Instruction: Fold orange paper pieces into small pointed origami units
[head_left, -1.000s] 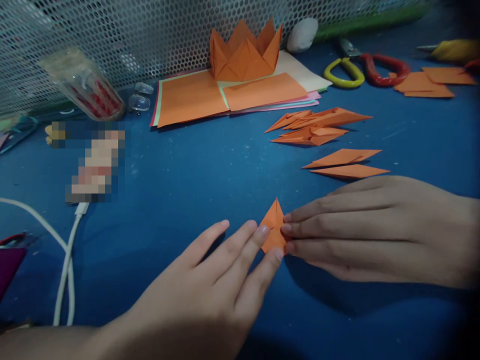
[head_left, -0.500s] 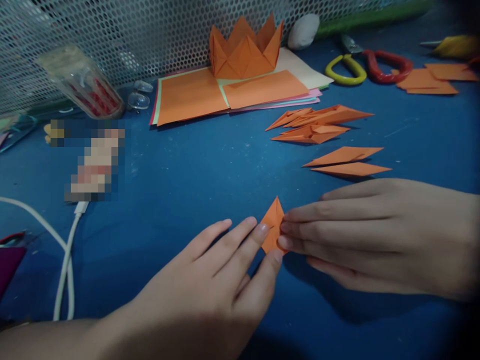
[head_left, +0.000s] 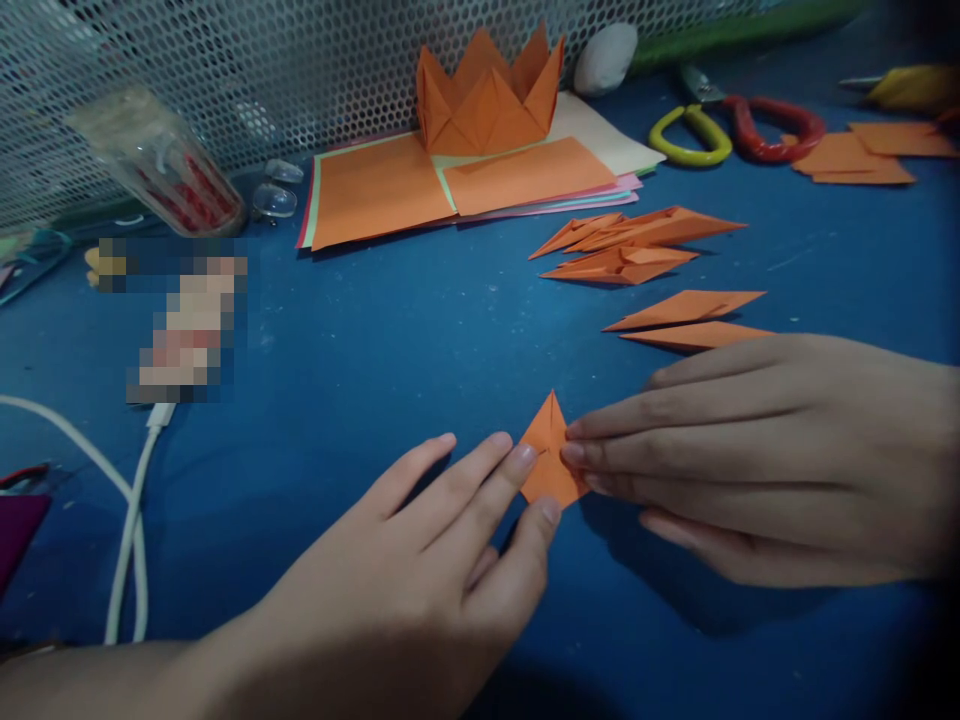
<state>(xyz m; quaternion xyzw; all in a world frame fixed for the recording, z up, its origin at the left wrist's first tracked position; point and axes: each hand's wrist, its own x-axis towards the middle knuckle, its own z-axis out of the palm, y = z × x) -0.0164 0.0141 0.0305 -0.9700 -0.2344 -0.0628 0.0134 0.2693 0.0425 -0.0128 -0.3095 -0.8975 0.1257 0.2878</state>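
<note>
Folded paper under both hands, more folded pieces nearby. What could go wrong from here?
1. The left hand and right hand both have fingertips on the small folded paper; uneven pressure could skew a crease.
2. The right hand hides one end of the nearer folded piece in this view, so a sideways move might knock it. Whether they touch, I can't tell.

Perforated screen (head_left: pixel 322 75) behind blue tabletop (head_left: pixel 360 340)

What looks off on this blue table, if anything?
One oddity: a pixelated patch at the end of the white cable hides whatever lies there. Otherwise nothing stands out; the small folded paper shows no visible tear.
</note>
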